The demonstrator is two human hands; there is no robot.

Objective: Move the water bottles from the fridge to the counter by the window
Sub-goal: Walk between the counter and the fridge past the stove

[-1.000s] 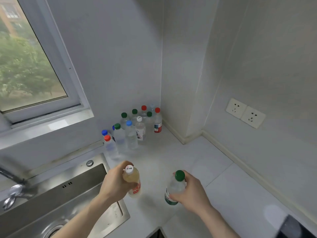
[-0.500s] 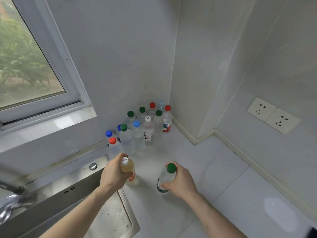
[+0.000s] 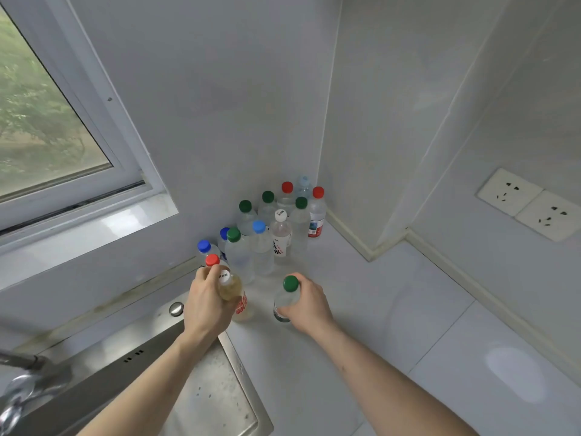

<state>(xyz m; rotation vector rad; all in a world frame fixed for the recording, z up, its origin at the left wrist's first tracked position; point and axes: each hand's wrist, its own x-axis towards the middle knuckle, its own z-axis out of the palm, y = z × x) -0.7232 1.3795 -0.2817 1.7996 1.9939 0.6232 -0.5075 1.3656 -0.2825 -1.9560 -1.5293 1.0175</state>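
Note:
My left hand (image 3: 206, 305) grips a white-capped bottle of yellowish drink (image 3: 234, 294) with a red label; it stands at the counter's edge by the sink. My right hand (image 3: 309, 305) grips a clear green-capped bottle (image 3: 286, 297) just to the right, low over the white counter (image 3: 361, 297). Behind both stands a cluster of several water bottles (image 3: 267, 234) with green, blue, red and white caps, packed into the corner below the window (image 3: 47, 130).
A steel sink (image 3: 188, 388) lies at the lower left with a tap (image 3: 19, 382) at the far left edge. Two wall sockets (image 3: 531, 204) sit on the right wall. Walls close the corner behind the bottles.
Both hands have carried their bottles forward toward the cluster in the corner and lowered them to the counter. The view has moved closer to the corner.

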